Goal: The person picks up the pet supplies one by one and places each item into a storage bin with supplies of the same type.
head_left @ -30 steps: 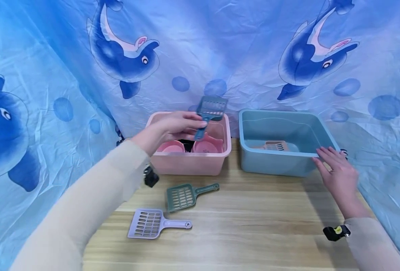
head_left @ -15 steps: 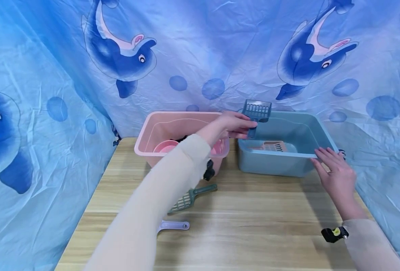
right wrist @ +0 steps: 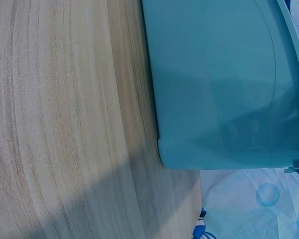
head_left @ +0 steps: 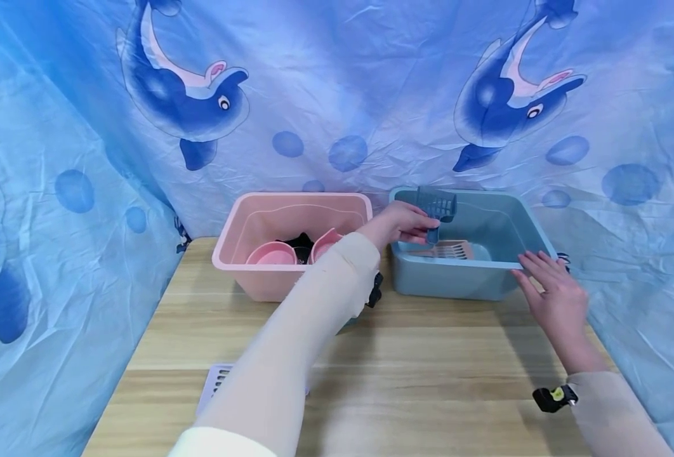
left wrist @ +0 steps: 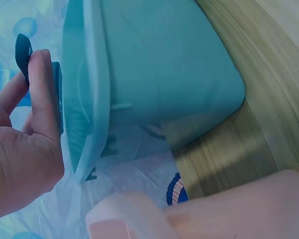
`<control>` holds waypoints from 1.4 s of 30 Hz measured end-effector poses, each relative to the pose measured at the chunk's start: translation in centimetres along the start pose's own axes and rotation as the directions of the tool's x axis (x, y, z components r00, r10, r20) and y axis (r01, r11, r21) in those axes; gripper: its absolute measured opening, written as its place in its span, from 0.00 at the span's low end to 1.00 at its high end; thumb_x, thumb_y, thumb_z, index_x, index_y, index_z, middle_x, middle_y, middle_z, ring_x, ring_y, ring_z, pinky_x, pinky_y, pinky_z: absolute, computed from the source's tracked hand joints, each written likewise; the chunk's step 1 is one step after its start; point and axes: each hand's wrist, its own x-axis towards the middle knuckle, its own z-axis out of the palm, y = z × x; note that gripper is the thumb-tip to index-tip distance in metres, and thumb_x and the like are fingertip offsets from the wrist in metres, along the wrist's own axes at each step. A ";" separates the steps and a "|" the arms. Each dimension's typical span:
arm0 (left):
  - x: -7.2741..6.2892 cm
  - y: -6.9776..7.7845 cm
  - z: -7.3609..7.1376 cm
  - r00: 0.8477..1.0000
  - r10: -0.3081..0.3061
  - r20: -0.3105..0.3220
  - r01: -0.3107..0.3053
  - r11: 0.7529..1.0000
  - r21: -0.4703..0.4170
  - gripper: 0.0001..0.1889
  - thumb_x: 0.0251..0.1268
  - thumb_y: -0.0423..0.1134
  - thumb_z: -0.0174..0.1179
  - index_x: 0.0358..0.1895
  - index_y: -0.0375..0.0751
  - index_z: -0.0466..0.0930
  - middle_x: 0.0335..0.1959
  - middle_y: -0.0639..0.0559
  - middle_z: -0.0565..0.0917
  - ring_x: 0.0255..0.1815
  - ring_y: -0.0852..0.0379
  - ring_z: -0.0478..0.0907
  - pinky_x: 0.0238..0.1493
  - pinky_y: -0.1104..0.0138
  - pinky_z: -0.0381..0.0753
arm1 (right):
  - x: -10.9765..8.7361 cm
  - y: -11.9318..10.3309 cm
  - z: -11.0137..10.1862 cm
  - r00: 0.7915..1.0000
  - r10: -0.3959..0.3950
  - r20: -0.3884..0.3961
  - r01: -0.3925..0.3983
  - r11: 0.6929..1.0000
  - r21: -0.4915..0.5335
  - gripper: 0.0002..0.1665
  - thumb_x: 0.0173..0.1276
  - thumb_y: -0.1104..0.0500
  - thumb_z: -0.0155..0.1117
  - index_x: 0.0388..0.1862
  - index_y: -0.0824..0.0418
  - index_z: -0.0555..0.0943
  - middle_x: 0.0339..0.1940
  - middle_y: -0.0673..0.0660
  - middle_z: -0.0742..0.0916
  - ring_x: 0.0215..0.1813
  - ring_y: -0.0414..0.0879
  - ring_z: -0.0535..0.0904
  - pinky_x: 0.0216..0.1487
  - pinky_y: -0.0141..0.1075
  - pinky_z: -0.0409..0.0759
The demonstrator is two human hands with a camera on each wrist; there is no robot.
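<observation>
My left hand (head_left: 408, 222) pinches the handle of a dark blue litter scoop (head_left: 438, 204) above the left part of a blue bin (head_left: 451, 279). In the left wrist view the same hand (left wrist: 27, 134) reaches over the bin's rim (left wrist: 97, 89), the scoop partly hidden behind its fingers. Inside the bin lies a beige-pink litter scoop (head_left: 454, 249). With straight fingers, my right hand (head_left: 556, 295) rests on the bin's front right rim; only its edge enters the right wrist view, beside the bin's wall (right wrist: 224, 89).
Left of the blue bin stands a pink bin (head_left: 263, 285) holding pink bowls (head_left: 274, 254) and something black. A lilac scoop (head_left: 214, 384) lies on the wooden table (head_left: 428, 368), mostly covered by my left sleeve. A green scoop is almost wholly hidden under that arm. Dolphin-printed cloth (head_left: 343, 82) hangs behind.
My left hand has carried the dark blue scoop rightward from above the pink bin, then lowered it toward the blue bin. The right hand has stayed on the rim.
</observation>
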 end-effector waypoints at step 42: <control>-6.1 5.6 -7.8 1.000 0.007 0.001 -0.007 0.977 0.214 0.41 0.76 0.49 0.69 0.84 0.41 0.61 0.73 0.33 0.77 0.69 0.40 0.82 0.61 0.52 0.88 | 0.3 -0.4 0.1 1.000 0.023 0.015 -0.023 1.000 0.008 0.27 0.60 0.66 0.82 0.60 0.66 0.88 0.56 0.69 0.89 0.63 0.71 0.84 0.83 0.49 0.64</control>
